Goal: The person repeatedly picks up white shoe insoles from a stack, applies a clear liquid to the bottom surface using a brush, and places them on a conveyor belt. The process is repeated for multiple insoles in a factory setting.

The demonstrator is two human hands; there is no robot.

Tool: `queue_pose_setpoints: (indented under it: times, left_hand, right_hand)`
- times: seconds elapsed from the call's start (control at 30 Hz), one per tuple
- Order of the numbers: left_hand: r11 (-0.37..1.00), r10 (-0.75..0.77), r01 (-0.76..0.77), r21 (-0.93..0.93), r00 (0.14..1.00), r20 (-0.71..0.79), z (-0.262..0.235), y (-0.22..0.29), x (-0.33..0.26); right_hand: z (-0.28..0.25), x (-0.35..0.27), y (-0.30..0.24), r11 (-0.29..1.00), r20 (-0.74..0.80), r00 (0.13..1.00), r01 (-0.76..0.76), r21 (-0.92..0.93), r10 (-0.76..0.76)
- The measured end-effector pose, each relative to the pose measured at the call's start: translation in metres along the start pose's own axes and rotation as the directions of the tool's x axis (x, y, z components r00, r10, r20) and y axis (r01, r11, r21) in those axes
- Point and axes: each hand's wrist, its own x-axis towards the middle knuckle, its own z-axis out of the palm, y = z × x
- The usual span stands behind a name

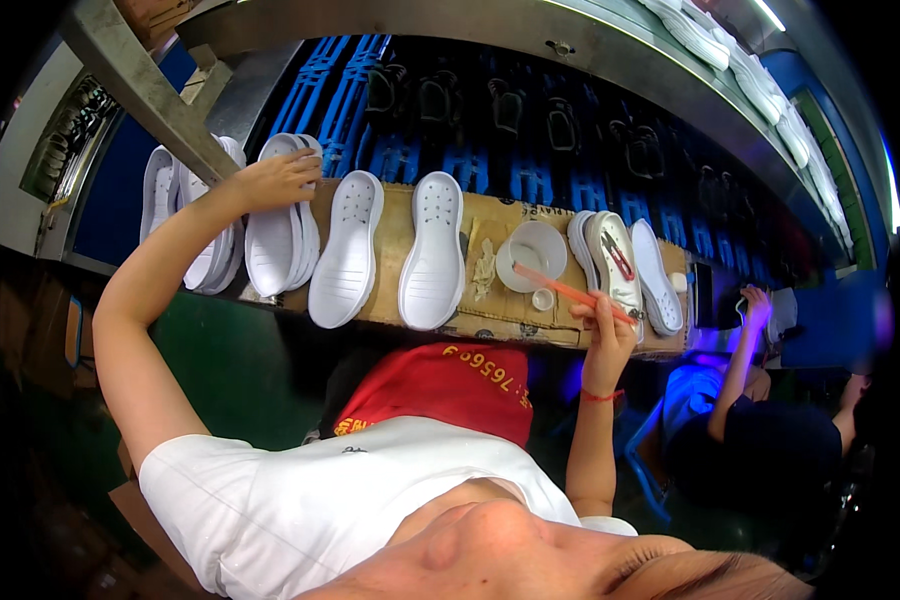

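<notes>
My left hand (285,178) lies across a stack of nested white shoe soles (274,250) at the left of the bench, its fingers curled over the right edge of one sole. Between the fingers of my right hand (607,332) is a slim orange brush (560,288), slanting up and left over a white plastic tub (532,252). Two separate white soles, one left (344,250) and one right (431,250), lie inner side up between my hands. Just beyond my right hand rests a pale shoe piece (615,258) with a dark red slit.
Brown cardboard (480,318) covers the bench. A small cup (543,299) stands by the tub, near dried scraps (484,268). Behind runs a rack with blue supports (530,182) and dark shoes (505,105). A metal post (145,85) rises left; a co-worker (740,410) sits at right.
</notes>
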Motion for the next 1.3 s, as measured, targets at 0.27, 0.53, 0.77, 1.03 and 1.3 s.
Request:
queue_pose_setpoints:
  times: [0.27,0.53,0.77,1.03,1.3]
  left_hand:
    - [1.0,-0.023,0.023,0.0,1.0,-0.014,-0.046,-0.02,-0.005]
    - [0.502,-0.621,0.47,-0.726,0.78,0.077,-0.088,0.041,0.031]
    - [-0.804,-0.331,-0.093,-0.587,0.89,0.313,-0.026,0.136,0.061]
    - [-0.968,-0.251,-0.244,-0.058,0.93,0.267,-0.058,0.194,0.1]
    - [-0.999,0.005,0.001,0.044,0.995,0.097,-0.051,0.194,0.102]
  right_hand:
    - [0.018,0.06,-0.007,0.875,0.103,0.958,0.285,-0.391,-0.266]
    - [0.026,0.104,0.018,0.683,0.229,0.971,0.212,-0.699,-0.066]
    - [-0.01,0.103,0.022,0.928,0.177,0.971,-0.087,-0.362,0.16]
    - [0.019,0.101,-0.019,0.932,0.324,0.921,-0.292,0.215,0.214]
    - [0.071,0.121,-0.075,0.653,0.823,0.467,0.74,-0.164,-0.323]
